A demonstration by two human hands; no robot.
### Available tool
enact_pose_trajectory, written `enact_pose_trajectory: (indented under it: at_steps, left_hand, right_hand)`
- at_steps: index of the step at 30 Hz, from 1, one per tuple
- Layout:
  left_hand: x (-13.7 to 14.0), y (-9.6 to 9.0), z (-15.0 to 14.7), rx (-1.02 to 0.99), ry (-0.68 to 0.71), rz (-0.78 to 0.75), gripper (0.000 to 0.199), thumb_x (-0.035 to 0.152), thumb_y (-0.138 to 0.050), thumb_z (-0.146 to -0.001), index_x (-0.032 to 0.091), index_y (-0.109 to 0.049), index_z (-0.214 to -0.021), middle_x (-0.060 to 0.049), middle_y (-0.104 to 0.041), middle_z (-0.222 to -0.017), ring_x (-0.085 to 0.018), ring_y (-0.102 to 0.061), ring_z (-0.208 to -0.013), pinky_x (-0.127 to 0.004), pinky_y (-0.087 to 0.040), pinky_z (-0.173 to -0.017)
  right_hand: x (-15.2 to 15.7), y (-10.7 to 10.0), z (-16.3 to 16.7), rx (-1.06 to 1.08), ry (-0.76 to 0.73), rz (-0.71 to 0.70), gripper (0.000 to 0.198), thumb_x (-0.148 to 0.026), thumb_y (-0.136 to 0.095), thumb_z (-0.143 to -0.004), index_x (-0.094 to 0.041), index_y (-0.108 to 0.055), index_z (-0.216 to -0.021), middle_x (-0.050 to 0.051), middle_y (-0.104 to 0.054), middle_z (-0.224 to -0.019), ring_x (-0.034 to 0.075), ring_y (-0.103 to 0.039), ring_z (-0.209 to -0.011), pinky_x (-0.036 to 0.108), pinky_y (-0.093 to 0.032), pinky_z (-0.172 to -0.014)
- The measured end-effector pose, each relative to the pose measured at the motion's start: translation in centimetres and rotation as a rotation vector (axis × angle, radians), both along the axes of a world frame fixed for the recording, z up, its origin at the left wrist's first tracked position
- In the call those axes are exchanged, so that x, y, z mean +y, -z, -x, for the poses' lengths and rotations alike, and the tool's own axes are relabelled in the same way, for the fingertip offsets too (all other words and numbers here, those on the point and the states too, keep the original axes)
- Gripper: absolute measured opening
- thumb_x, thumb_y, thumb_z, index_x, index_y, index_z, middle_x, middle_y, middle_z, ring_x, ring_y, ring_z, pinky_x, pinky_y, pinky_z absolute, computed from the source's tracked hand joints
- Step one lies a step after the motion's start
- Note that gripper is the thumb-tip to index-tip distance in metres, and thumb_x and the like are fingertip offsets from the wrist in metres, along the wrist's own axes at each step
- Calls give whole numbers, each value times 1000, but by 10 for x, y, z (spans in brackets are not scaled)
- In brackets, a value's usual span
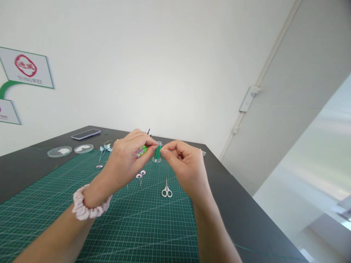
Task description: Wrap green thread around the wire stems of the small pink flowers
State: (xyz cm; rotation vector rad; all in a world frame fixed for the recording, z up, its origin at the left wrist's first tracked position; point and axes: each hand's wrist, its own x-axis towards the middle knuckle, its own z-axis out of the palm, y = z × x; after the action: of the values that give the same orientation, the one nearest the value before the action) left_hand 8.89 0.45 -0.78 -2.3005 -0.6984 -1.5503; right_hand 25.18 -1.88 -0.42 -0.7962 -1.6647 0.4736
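My left hand (131, 151) is raised over the cutting mat, thumb and forefinger pinched together. A thin purplish strand shows by its fingers, but what the pinch holds is too small to name. Close by on the right, my right hand (185, 164) also pinches with curled fingers, its contents hidden. Just behind the fingertips stands a spool of green thread or wire (157, 153). Below the hands lie small white-handled scissors (166, 192), and to their left a pair of pink loop-shaped pieces on thin stems (139, 176).
The green gridded cutting mat (137, 230) covers much of the dark table (233, 204). Toward the back left are blue petal pieces on wires (105, 148), two shallow clear dishes with white pieces (51, 152), and a phone (86, 134). A bright green item (142, 149) is partly hidden behind my left hand.
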Motion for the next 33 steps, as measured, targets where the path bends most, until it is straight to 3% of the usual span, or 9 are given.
enact_pose_trajectory:
  at_steps: [4,8,21,27,33]
  left_hand:
    - [0,-2,-1,93,44,3,14,12,-54,-92,15,-63,-81,-1,-65,-72,-14,-58,-71,-27,-46,-65]
    - [-1,-2,-1,149,78,-12,14,11,-54,-93,15,-63,-83,-2,-67,-74,-14,-58,-72,-28,-47,-69]
    - [-8,-7,-5,132,195,62,13,11,-56,-92,16,-64,-84,-1,-68,-75,-12,-60,-72,-25,-48,-66]
    - [-12,-11,-7,41,147,129,15,13,-55,-89,17,-65,-78,-1,-67,-70,-12,-60,-66,-26,-47,-60]
    - [-13,-11,-7,-57,63,147,15,15,-55,-87,17,-64,-75,0,-66,-68,-11,-59,-64,-25,-46,-60]
  right_hand:
    - [1,1,-6,-83,97,-107,17,-21,-57,-84,-18,-59,-68,-10,-26,-47,7,-26,-44,24,-24,-45]
    - [4,0,-10,-102,95,-105,16,-21,-58,-84,-18,-60,-69,-10,-26,-47,7,-26,-44,24,-25,-46]
    - [24,-4,-26,115,-387,273,17,-31,-70,-74,-18,-65,-66,-6,-46,-52,6,-27,-47,25,-21,-46]
    - [29,-3,-23,206,-501,416,20,-34,-76,-67,-17,-64,-64,-6,-52,-57,5,-27,-45,24,-17,-43]
    - [24,-3,-15,223,-537,444,25,-38,-79,-66,-18,-63,-63,-7,-49,-55,4,-26,-44,24,-17,-42]
